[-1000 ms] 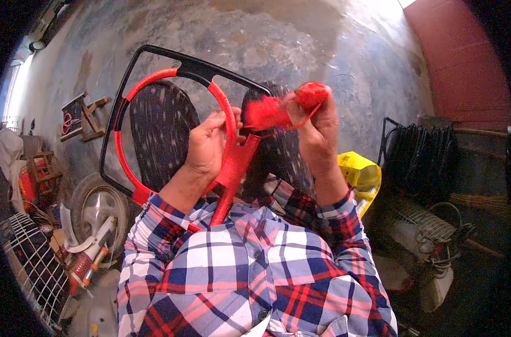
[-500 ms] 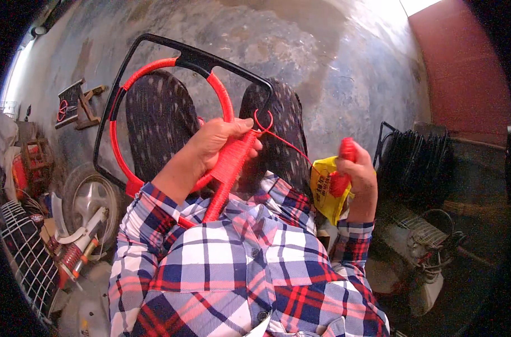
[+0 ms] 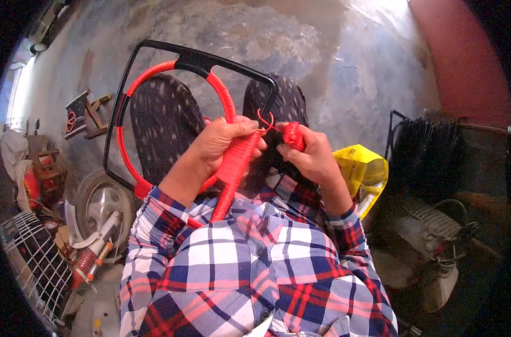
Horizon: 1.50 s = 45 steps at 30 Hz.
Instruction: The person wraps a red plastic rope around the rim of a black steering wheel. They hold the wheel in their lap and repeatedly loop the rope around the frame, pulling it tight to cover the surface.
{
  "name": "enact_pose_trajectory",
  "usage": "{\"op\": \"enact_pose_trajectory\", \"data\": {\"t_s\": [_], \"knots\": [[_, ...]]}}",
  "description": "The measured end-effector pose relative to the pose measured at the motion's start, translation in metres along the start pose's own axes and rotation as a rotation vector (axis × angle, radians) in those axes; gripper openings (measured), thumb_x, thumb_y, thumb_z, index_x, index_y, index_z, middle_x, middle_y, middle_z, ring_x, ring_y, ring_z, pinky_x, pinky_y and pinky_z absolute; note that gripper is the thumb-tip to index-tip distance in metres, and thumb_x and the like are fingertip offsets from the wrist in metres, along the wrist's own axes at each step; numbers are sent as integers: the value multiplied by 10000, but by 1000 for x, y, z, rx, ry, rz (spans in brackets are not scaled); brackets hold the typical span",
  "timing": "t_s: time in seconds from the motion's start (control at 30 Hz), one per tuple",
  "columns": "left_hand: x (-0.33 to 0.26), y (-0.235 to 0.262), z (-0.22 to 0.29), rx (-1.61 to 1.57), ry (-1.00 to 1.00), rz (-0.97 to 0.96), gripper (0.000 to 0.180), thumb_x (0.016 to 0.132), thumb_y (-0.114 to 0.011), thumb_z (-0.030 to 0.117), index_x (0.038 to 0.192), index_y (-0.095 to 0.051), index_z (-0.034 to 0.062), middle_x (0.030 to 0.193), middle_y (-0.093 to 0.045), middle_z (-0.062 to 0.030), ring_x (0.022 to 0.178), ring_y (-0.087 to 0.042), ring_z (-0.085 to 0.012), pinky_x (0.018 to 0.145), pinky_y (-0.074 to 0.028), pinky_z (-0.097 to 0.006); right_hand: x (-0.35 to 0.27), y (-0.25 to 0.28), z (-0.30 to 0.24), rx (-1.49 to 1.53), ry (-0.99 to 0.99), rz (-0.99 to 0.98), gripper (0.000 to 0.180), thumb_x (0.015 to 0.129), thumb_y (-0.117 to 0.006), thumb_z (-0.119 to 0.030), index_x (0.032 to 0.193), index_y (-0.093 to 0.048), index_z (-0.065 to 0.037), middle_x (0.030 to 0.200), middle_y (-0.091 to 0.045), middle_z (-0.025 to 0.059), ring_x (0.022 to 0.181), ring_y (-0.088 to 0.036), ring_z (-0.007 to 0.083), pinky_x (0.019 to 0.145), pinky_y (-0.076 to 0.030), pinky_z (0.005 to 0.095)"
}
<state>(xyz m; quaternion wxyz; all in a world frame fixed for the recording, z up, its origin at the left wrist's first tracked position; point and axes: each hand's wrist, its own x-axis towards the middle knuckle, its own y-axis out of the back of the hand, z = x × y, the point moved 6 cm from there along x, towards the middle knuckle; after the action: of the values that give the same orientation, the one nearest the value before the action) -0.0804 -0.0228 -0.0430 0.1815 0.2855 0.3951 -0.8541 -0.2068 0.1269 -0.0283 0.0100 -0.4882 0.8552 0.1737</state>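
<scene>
Across my lap lies a black frame (image 3: 133,67) with a ring inside it, wound in red cord. My left hand (image 3: 228,140) is closed on the frame's red-wrapped section (image 3: 238,160), thumb and fingers near its upper end. A small loop of red cord (image 3: 265,119) stands up just beyond that thumb. Close on its right, my right hand (image 3: 311,154) grips a bundle of red cord (image 3: 291,136). The fingertips under the bundle are partly hidden.
A yellow plastic bag (image 3: 361,168) is beside my right forearm. Several black frames (image 3: 424,149) stand at the right. A small wooden stool (image 3: 92,115), a wheel (image 3: 104,208) and a white wire grid (image 3: 33,253) are on the left.
My right hand has come in from the right with the cord bundle, up to the small loop near my left hand. The left hand keeps its hold on the wrapped section.
</scene>
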Motion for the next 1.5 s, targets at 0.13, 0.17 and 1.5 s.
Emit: {"op": "enact_pose_trajectory", "data": {"t_s": [0.13,0.17,1.5], "knots": [[-1,3,1,-7,0,2,271,927,-650,206,1027,-608,-42,818,-689,-156,638,-690,-212,574,-597,-299,1,0,10,-1,-17,17,184,828,-725,-134,967,-659,-34,690,-607,-32,640,-538,60,588,-456,262],[-2,3,2,-6,-3,-9,272,928,-651,206,1029,-609,-43,818,-689,-155,639,-691,-213,573,-596,-300,0,0,12,105,-38,39,163,829,-729,-137,933,-654,-37,686,-608,-33,640,-534,57,587,-455,263],[1,2,3,-83,-62,-96,377,905,-623,83,1264,-513,49,883,-683,-202,719,-709,-280,642,-623,-372,-3,-6,0,71,-15,29,209,824,-734,-206,769,-594,-61,596,-534,-18,565,-503,77,533,-413,285]]}}
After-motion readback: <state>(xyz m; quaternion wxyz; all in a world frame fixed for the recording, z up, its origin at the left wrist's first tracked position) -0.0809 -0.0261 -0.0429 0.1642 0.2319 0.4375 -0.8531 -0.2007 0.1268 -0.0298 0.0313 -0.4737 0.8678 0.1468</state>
